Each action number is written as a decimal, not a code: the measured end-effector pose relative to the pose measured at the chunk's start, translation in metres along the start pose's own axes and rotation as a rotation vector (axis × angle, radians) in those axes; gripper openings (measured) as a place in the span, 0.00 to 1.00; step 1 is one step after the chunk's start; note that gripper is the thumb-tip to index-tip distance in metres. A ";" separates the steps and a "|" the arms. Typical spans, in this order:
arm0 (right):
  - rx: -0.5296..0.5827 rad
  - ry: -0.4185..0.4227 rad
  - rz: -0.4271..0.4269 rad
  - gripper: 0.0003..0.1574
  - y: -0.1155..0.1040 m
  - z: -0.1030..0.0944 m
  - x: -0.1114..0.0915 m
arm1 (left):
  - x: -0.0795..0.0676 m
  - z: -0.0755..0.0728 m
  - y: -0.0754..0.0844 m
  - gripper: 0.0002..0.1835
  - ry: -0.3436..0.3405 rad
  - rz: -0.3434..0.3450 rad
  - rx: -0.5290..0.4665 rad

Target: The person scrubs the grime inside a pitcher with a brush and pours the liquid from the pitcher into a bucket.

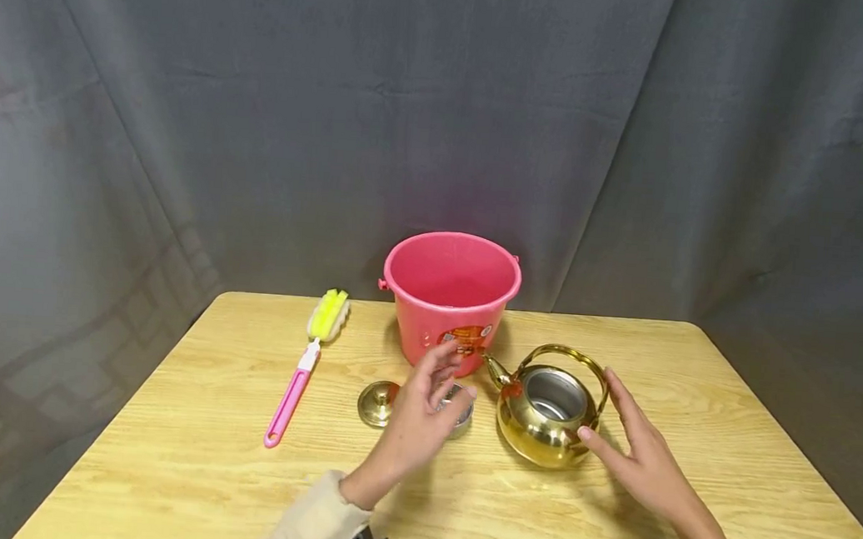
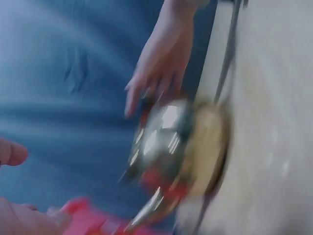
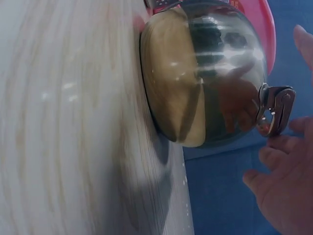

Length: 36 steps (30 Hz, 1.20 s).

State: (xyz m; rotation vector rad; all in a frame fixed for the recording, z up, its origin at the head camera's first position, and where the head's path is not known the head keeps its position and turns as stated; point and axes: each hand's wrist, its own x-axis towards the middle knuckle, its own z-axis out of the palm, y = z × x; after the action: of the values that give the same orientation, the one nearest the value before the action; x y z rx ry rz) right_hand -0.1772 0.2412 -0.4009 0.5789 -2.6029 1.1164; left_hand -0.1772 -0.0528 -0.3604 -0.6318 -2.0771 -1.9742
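Note:
A gold teapot (image 1: 544,428) with its top uncovered stands on the table, its arched handle up and its spout toward the bucket. Beside its right side is my right hand (image 1: 636,455), fingers extended by the handle; in the right wrist view the fingertips are close to the handle's hinge (image 3: 276,110), and contact is hard to tell. My left hand (image 1: 417,419) is left of the teapot, loosely bent and holding nothing. It partly hides a round silvery metal piece (image 1: 463,426). A gold lid (image 1: 375,403) with a knob lies left of that hand.
Behind the hands stands a pink bucket (image 1: 416,318) with an orange label. A sponge brush (image 1: 290,402) with a pink handle and yellow-white head lies at the left. The wooden table (image 1: 186,453) ends at a grey curtain (image 1: 299,127).

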 end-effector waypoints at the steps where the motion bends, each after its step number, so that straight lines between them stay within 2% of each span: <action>1: 0.012 0.004 -0.002 0.50 0.000 0.001 0.000 | 0.000 0.011 -0.003 0.31 -0.016 0.000 0.016; 3: 0.037 0.003 0.005 0.49 -0.001 0.002 0.001 | -0.001 0.030 -0.011 0.34 -0.031 -0.012 0.062; 6: 0.108 -0.012 0.031 0.47 -0.003 0.006 0.002 | -0.002 0.051 -0.023 0.36 -0.014 -0.038 0.132; 9: 0.209 -0.034 0.073 0.44 -0.006 0.011 0.001 | -0.002 0.064 -0.032 0.39 0.025 -0.077 0.176; 12: 0.313 -0.048 0.124 0.41 -0.008 0.014 0.000 | -0.002 0.072 -0.039 0.41 0.047 -0.146 0.173; 18: 0.526 -0.049 0.175 0.37 -0.013 0.018 -0.003 | 0.005 0.085 -0.048 0.41 0.079 -0.305 0.111; 25: 0.724 -0.003 0.244 0.35 -0.017 0.021 -0.003 | 0.015 0.096 -0.053 0.40 0.142 -0.379 0.032; 31: 0.745 0.032 0.237 0.38 -0.018 0.022 -0.003 | 0.022 0.101 -0.059 0.38 0.189 -0.434 0.018; 36: 0.741 0.064 0.264 0.44 -0.018 0.024 -0.004 | 0.022 0.101 -0.062 0.34 0.191 -0.423 0.040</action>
State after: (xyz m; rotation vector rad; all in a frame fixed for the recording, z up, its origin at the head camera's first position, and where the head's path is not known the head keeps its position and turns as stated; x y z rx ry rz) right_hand -0.1672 0.2136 -0.4075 0.3154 -2.1941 2.1632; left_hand -0.2100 0.0497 -0.4147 0.0143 -2.2599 -2.0922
